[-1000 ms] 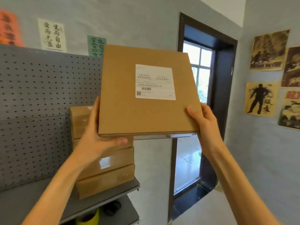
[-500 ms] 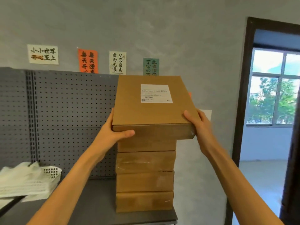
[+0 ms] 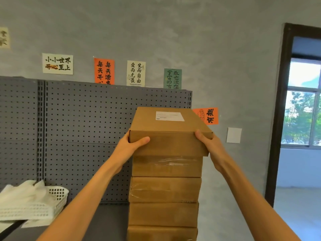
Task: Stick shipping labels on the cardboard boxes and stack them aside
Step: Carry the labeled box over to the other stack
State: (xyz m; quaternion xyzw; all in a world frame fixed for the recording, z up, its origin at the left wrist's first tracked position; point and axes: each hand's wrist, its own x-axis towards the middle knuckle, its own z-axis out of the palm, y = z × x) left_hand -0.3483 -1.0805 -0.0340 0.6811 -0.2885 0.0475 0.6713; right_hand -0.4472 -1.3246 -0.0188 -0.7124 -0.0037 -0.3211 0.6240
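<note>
Flat brown cardboard box with white label (image 3: pixel 169 131) has come down since a second ago: then it was held up, top face tilted to the camera; half a second ago it hovered over the pile; now it sits on, or just touches, the top of the stack of brown taped cardboard boxes (image 3: pixel 165 192). Its near edge overhangs the box below and sits slightly askew to the right. No gap visible under it.

Left hand (image 3: pixel 132 146) grips the near left corner, thumb across the front face, fingers hidden behind the side. Right hand (image 3: pixel 207 142) grips the near right corner, thumb on the top edge. Neither has let go.

Stack stands at the right end of the dark grey shelf (image 3: pixel 107 221), against the grey pegboard back panel (image 3: pixel 83 129). White plastic mesh basket with white sheets (image 3: pixel 33 204) at the shelf's left.

Judgement: label step done for this box; stacking nearly complete. Left to do: square it up, release.

Writing: white shipping label (image 3: pixel 169 116) carries small print and a code, too small to read. Wall cards in Chinese: white card (image 3: pixel 57 63) "小小世界 开心至上"; orange card (image 3: pixel 104 71) "每天开… 每天漂…", bottom cut off; cream card (image 3: pixel 136 73) "生而自由 爱而无畏"; green card (image 3: pixel 172 78) partly hidden.
</note>
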